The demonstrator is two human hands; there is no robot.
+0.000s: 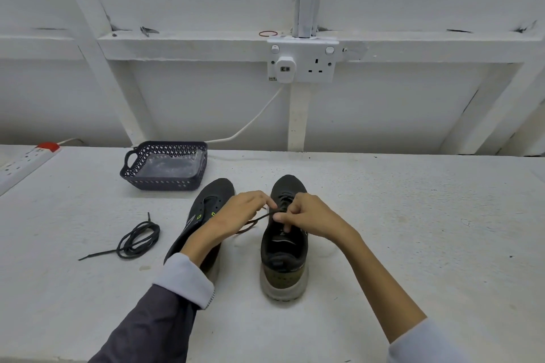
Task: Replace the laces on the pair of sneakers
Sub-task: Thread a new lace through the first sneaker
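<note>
Shoe stands upright on the worktop, toe pointing away, heel toward the person. Both hands meet over its eyelets.

L hand: fingers curled, thumb & forefinger pinching the lace just left of the shoe's tongue.

R hand: also curled, thumb & a finger pinching the same lace right over the eyelets. Another finger points down into the shoe's opening.

From the pinch the lace runs down-left off the shoe. Its loose end lies on the worktop just left of the shoe, btwn it & the 2nd shoe. Can't tell which eyelet it's in, as fingers cover that spot.

2nd shoe lies just left of the shoe, tipped on its side, partly under the L forearm.

Spare lace, black & loosely coiled, sits well left of the shoe, past the 2nd shoe.

Basket, dark plastic w/ clear plastic inside, is behind & left of the shoe, near the 2nd shoe's toe.

Power strip is far left of the shoe, at the worktop's edge.

Socket w/ a white plug in it is on the wall behind & above the shoe.
</note>
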